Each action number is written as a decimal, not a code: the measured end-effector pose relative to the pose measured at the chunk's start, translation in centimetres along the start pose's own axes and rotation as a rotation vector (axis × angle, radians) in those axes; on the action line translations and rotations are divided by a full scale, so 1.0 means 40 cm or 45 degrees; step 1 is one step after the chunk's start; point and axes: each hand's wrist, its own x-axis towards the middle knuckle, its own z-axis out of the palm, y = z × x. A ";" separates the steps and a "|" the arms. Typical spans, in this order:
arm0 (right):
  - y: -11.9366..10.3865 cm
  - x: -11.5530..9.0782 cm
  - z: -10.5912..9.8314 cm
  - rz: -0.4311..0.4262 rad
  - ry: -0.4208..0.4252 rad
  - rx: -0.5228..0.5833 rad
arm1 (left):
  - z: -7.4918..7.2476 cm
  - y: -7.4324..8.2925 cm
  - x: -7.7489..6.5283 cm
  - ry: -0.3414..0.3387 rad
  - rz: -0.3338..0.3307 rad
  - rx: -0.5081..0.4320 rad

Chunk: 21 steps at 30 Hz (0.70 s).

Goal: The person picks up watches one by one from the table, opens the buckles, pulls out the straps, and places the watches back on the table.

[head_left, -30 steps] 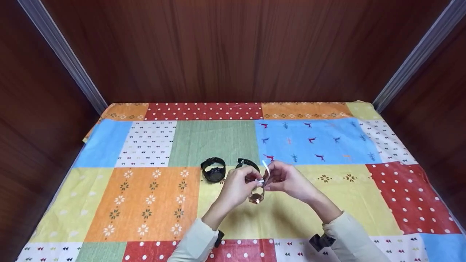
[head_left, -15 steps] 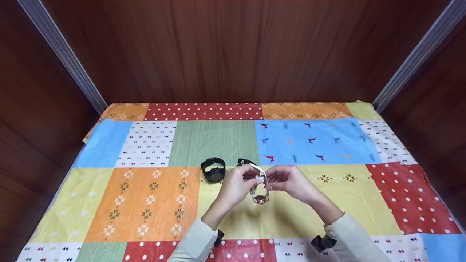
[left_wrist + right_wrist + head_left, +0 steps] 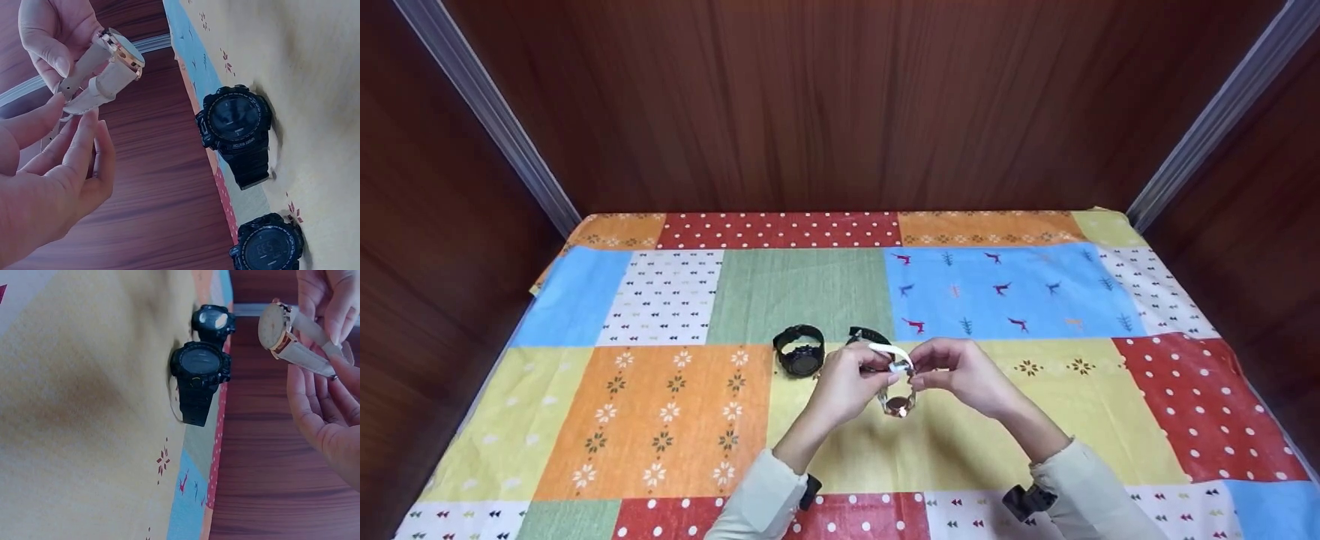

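Hands work together above the patchwork tablecloth (image 3: 675,405): left hand (image 3: 844,386) and right hand (image 3: 960,375) each pinch the white strap of a rose-gold round-faced wristwatch (image 3: 897,403). A second ago the strap tail stuck up loose; now it is folded down toward the buckle. Two black digital watches (image 3: 801,351) lie just behind.

Looks like staged recording booth, not lived-in room. Dark wood-grain panels (image 3: 840,105) close in table on three sides, pale metal strips (image 3: 487,112) at corners. Patchwork tablecloth (image 3: 660,390) covers table. Wrist-worn cameras on sleeves (image 3: 1024,499). Three watches only, two black ones (image 3: 801,351) on cloth.
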 end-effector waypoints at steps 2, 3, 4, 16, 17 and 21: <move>0.000 -0.001 0.000 0.001 -0.001 -0.009 | 0.001 -0.003 0.000 -0.005 -0.010 -0.011; 0.000 -0.001 0.000 0.002 0.000 -0.012 | 0.001 -0.004 0.000 -0.010 -0.018 -0.025; 0.000 -0.001 0.000 0.001 0.001 -0.015 | 0.002 -0.007 0.000 -0.015 -0.026 -0.037; 0.001 0.002 -0.001 0.036 0.024 -0.044 | -0.005 -0.017 0.000 0.012 -0.087 -0.249; 0.003 0.001 -0.002 0.040 0.025 -0.032 | -0.007 -0.018 0.001 0.016 -0.098 -0.300; 0.007 -0.003 -0.009 0.063 0.037 0.119 | -0.015 -0.019 0.005 0.044 -0.156 -0.493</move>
